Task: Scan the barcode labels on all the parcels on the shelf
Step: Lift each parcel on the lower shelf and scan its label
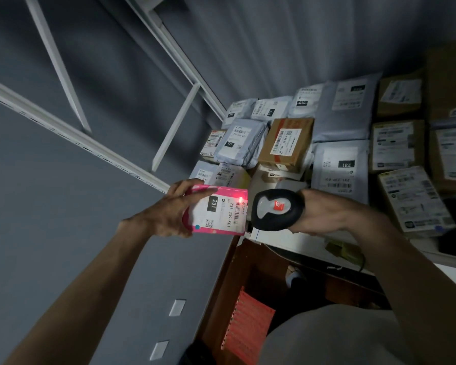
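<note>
Two hands at work, frame centre. Left hand grips pink flat parcel with white shipping label from its 9 o'clock side, fingers curled over top edge, parcel held in air just off shelf edge. Right hand wraps black handheld barcode scanner with grey top and red sticker, nose at parcel's 3 o'clock. Red dot glows on label barcode. White metal shelf at 1 o'clock carries grey poly mailers and brown cardboard boxes, labels up; far ones blurred, probably all labelled.
</note>
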